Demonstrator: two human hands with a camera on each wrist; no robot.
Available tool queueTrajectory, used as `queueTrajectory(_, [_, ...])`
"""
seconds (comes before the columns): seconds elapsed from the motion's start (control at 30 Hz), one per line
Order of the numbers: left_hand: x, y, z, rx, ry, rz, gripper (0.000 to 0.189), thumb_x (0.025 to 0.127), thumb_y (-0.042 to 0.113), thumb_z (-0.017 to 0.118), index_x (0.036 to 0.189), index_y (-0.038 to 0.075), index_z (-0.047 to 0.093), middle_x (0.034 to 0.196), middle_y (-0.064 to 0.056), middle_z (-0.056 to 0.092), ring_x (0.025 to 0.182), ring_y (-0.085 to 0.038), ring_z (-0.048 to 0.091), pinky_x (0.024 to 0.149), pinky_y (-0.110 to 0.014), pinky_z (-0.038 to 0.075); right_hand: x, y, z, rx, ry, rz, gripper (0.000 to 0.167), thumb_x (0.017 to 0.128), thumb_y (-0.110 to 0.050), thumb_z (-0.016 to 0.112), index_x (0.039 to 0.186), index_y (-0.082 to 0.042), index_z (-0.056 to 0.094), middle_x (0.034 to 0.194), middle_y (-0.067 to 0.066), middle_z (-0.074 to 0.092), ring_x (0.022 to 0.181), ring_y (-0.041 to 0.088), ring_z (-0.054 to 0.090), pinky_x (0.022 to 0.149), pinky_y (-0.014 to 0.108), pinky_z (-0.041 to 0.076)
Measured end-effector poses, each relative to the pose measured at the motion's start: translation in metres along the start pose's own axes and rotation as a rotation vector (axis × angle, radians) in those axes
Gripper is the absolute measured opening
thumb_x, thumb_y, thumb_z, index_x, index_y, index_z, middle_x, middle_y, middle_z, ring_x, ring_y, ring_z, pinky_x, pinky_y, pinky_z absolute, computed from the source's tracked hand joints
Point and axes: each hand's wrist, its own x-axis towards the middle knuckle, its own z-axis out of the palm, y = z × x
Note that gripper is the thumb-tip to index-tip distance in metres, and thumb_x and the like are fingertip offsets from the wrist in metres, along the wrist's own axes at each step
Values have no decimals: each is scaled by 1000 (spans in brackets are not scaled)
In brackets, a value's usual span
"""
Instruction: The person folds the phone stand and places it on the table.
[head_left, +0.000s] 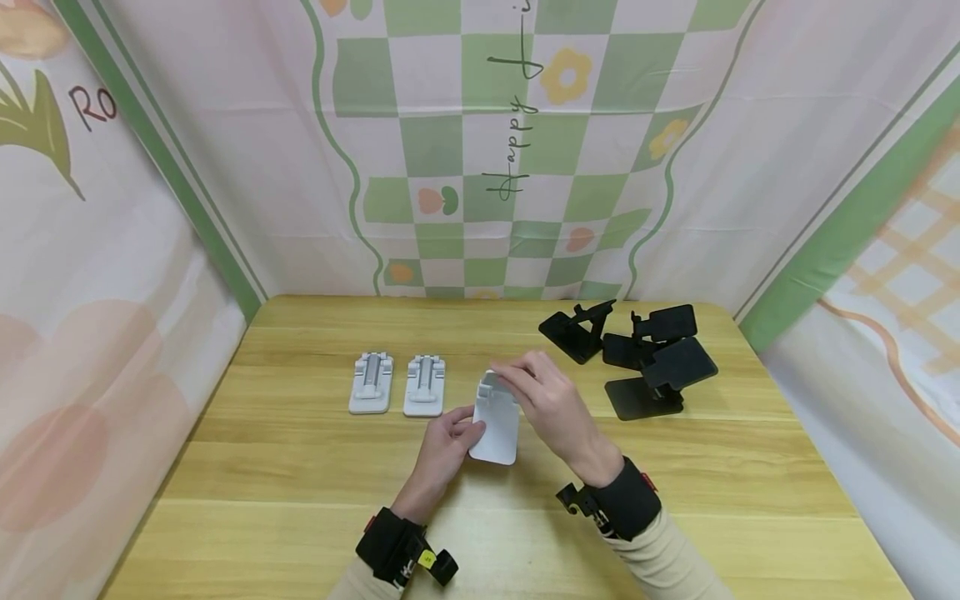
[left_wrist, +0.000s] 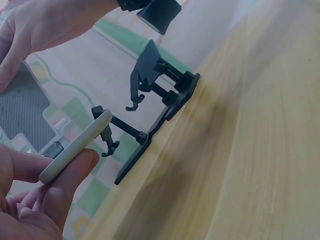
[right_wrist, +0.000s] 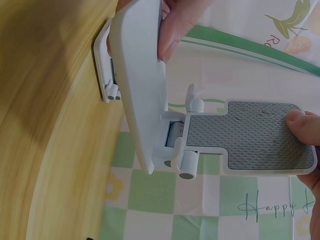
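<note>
A white folding phone stand point(head_left: 495, 423) is held above the table between both hands. My left hand point(head_left: 447, 446) grips the edge of its base point(right_wrist: 137, 85), thumb on one face and fingers on the other. With the thumb and fingers, my right hand point(head_left: 551, 404) pinches the far end of the grey-padded support plate point(right_wrist: 260, 137). In the right wrist view this plate stands swung out from the base at the hinge point(right_wrist: 176, 134). Two more white phone stands, one at the left point(head_left: 371, 383) and one beside it point(head_left: 425, 386), lie folded flat on the table.
Several black phone stands stand unfolded close together at the back right, among them one at the far back point(head_left: 577, 332) and one nearer point(head_left: 660, 379). The wooden table point(head_left: 300, 467) ends at a patterned cloth backdrop point(head_left: 487, 150).
</note>
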Motion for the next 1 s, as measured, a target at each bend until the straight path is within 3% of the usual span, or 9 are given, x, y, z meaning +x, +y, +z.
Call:
queueTrajectory(0.17, [0, 0, 1, -15, 2, -12, 45, 103, 14, 61, 139, -12, 55, 116, -25, 73, 106, -30, 73, 83, -31, 61, -2, 1, 1, -4, 22, -36, 41, 76, 9, 83, 115, 2, 75, 93, 8, 61, 80, 18, 55, 61, 23, 51])
queueTrajectory(0.43, [2, 0, 0, -25, 3, -6, 45, 103, 15, 62, 139, -11, 55, 116, -25, 73, 102, -28, 74, 76, -27, 59, -5, -2, 3, -17, -4, -47, 35, 80, 9, 80, 113, 0, 76, 92, 7, 62, 80, 18, 57, 63, 23, 52])
queueTrajectory(0.77, [3, 1, 0, 5, 44, -28, 45, 101, 17, 64, 137, -9, 58, 113, -22, 75, 97, -20, 73, 72, -22, 55, -11, -8, 6, -69, -57, -113, 39, 80, 14, 76, 117, 0, 74, 97, 8, 63, 82, 18, 59, 66, 25, 54])
queueTrajectory(1.0, [4, 5, 0, 3, 54, -23, 43, 101, 15, 63, 136, -9, 60, 115, -23, 74, 94, -17, 72, 68, -21, 53, -14, -11, 9, -102, -49, -157, 35, 82, 13, 74, 115, 1, 74, 98, 9, 64, 82, 19, 61, 68, 25, 56])
